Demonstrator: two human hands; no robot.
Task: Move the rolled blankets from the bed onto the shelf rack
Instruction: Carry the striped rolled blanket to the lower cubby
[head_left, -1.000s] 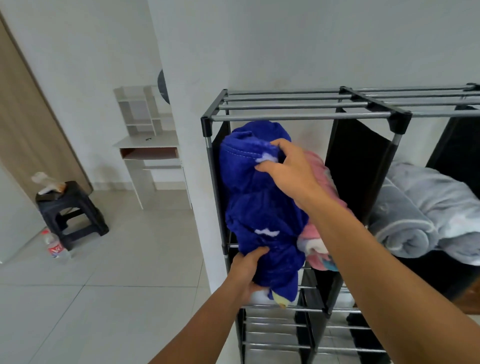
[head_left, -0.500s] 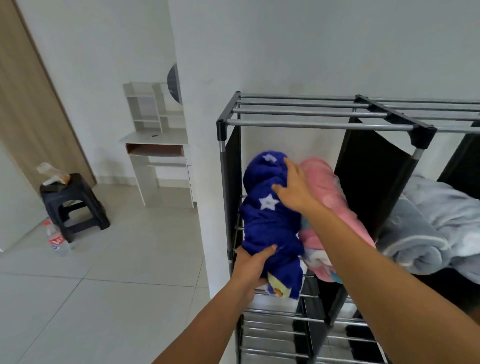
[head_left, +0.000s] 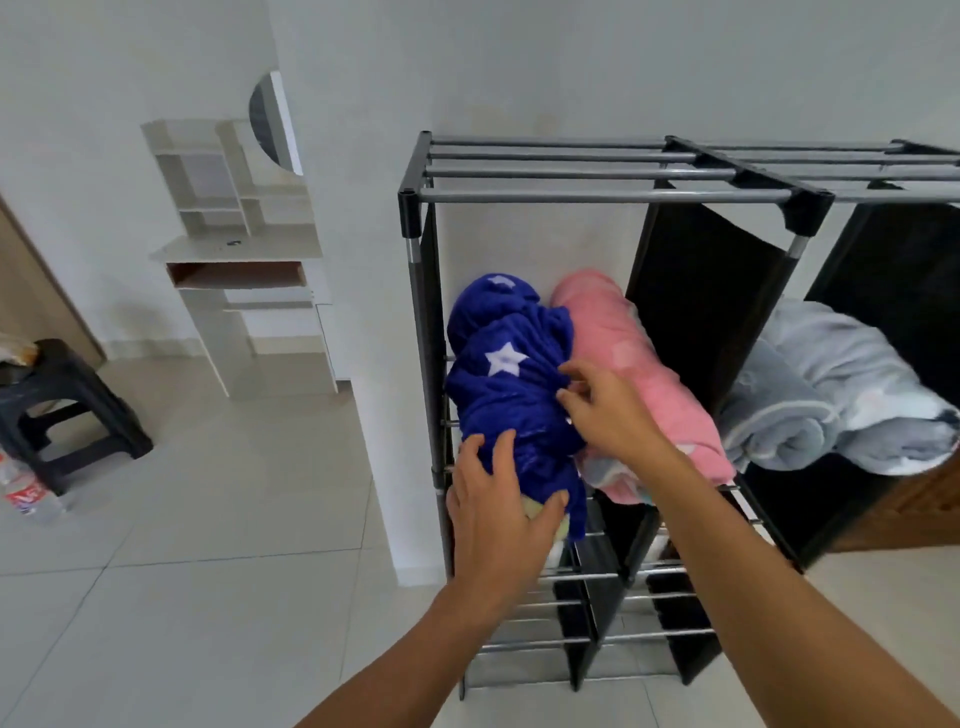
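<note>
A rolled blue blanket with white stars (head_left: 506, 384) lies on the middle shelf of the black metal shelf rack (head_left: 597, 196), in its left compartment. It rests against a rolled pink blanket (head_left: 649, 379). My left hand (head_left: 498, 514) cups the blue roll's near end, fingers spread on top and thumb wrapped around the end. My right hand (head_left: 608, 415) hovers at the roll's right side, fingers apart, fingertips just touching the fabric. A rolled grey blanket (head_left: 831, 389) fills the compartment to the right.
The rack stands against a white wall corner. Left of it is tiled floor (head_left: 208, 545) with a white desk unit (head_left: 244, 270), a black stool (head_left: 62, 405) and a plastic bottle (head_left: 26, 493). Lower rack shelves (head_left: 571, 608) show bare bars.
The blue blanket went from upright in front of the rack to lying on the shelf beside the pink roll. My right hand has loosened off it; my left stays at its near end.
</note>
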